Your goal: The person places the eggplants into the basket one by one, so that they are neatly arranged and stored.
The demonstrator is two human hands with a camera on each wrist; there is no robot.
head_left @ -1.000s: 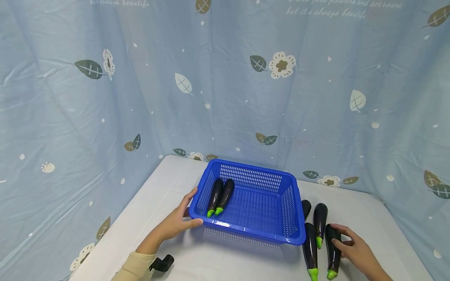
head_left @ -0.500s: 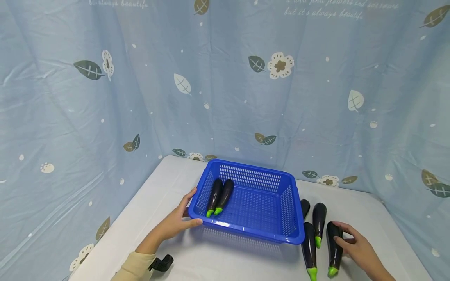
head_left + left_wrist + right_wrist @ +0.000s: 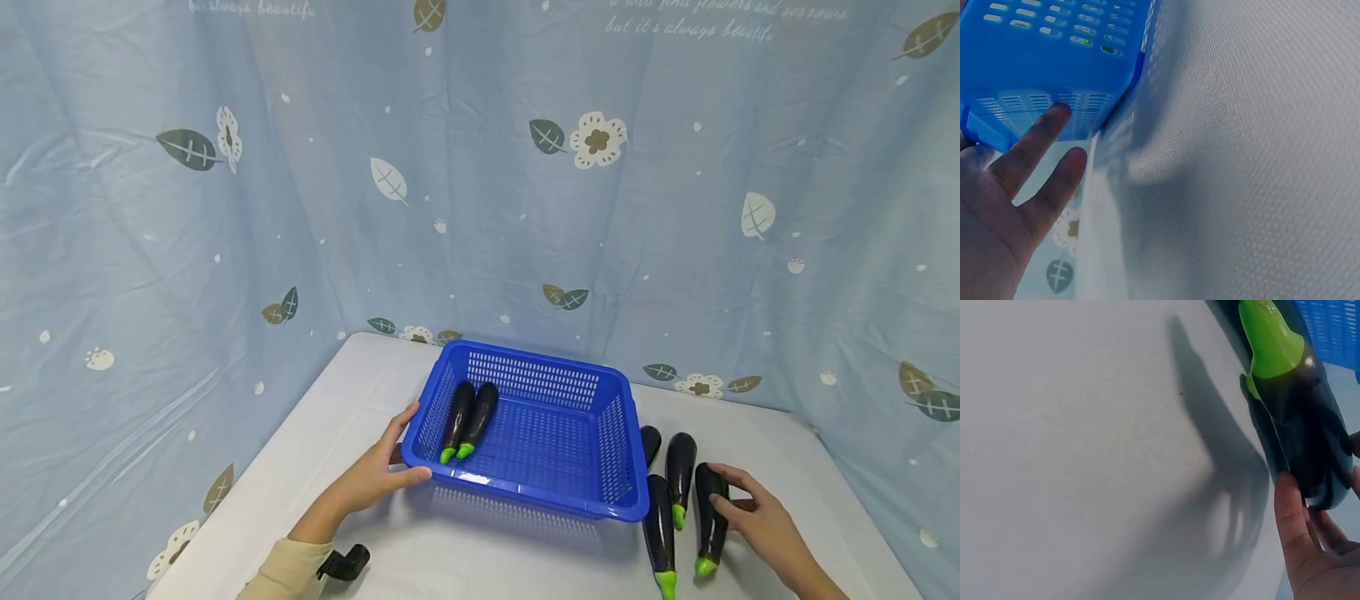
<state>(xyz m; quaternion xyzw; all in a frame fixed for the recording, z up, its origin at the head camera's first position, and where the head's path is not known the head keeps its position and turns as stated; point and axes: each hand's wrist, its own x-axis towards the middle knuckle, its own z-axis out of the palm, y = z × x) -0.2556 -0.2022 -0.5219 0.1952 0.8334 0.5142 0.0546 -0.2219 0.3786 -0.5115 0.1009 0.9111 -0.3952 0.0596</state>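
My left hand (image 3: 367,477) holds the near left corner of a blue plastic basket (image 3: 525,493), thumb at the front rim and index finger along the left side. In the left wrist view, two fingers extend below the basket's rim. Two dark eggplants (image 3: 480,417) with green stem ends lie inside at the left. Right of the basket, my right hand (image 3: 761,518) grips another eggplant (image 3: 711,525) near its rounded end between thumb and fingers. Its green cap (image 3: 1272,344) points away from the fingers in the right wrist view.
Several more eggplants (image 3: 660,525) lie between the basket and my right hand, one partly hidden by the basket's rim. A black strap-like piece (image 3: 345,563) is at the left wrist. Patterned blue curtain (image 3: 480,208) hangs behind the white table (image 3: 480,558).
My right hand and the eggplant in it have shifted slightly toward the far side of the table. The left hand and the basket have stayed put.
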